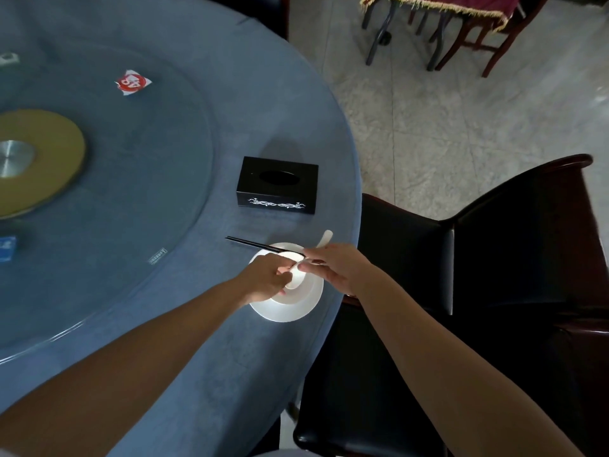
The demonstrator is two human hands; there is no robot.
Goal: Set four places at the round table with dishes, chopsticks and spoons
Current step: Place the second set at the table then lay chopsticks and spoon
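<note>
Reaching over the white plate [286, 314] near the tabletop [197, 341] edge, both hands meet above the small bowl [298, 293] standing on it. The right hand [333, 267] pinches the ends of the black chopsticks [250, 244], whose tips point toward the table's middle. The left hand [265, 280] curls beside the white spoon [327, 237]; whether it grips anything I cannot tell. A black tissue box [277, 188] sits just beyond.
</note>
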